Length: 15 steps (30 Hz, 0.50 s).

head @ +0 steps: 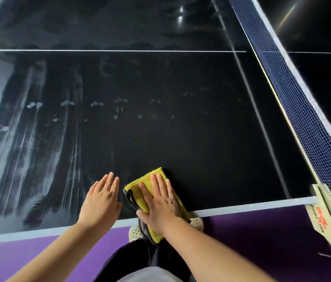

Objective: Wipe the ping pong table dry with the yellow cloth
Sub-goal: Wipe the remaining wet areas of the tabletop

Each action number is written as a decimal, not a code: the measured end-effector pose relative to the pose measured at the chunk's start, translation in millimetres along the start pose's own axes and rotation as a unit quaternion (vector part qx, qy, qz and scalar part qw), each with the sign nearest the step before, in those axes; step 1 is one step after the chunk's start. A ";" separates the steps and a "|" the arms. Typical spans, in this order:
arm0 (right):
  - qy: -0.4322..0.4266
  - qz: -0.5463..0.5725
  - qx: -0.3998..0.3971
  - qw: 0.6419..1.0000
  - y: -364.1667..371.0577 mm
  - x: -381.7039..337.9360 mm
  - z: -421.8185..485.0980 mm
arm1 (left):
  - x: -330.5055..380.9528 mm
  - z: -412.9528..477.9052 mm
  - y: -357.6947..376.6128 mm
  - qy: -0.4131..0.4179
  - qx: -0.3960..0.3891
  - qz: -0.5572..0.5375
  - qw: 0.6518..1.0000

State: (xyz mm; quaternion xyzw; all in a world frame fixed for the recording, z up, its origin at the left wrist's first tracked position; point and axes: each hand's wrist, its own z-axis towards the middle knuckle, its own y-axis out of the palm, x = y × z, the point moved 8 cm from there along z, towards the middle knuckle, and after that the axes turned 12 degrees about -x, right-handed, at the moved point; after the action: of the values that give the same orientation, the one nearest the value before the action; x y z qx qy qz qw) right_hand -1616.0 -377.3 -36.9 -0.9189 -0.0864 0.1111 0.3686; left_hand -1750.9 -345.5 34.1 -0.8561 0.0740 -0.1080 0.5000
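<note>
The right hand (158, 200) lies flat, fingers straight and together, pressing the cloth (148, 184) against the worktop (181, 129) near its front edge, likely so the whole palm drives the wipe; the cloth sits under that hand, one end hanging over the edge; the left hand (101, 198) rests spread just beside it, probably bracing; wet streaks (28, 149) lie to the left.

The right hand (160, 204) covers the middle of the yellow cloth (140, 183). The ping pong table (181, 139) and net (302, 119) run past the frame edges. The streaks (28, 149) at the left are blurred.
</note>
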 end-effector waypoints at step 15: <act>0.114 0.093 0.071 0.987 -11.0 184.1 -42.4 | 137.1 56.7 -11.8 0.069 -0.041 0.009 0.997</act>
State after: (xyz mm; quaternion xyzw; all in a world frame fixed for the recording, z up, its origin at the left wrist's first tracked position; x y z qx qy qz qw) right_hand -1428.6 -353.1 -25.3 -0.9013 0.0499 0.0456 0.4280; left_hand -1603.6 -324.3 32.5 -0.8658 0.1207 -0.1590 0.4588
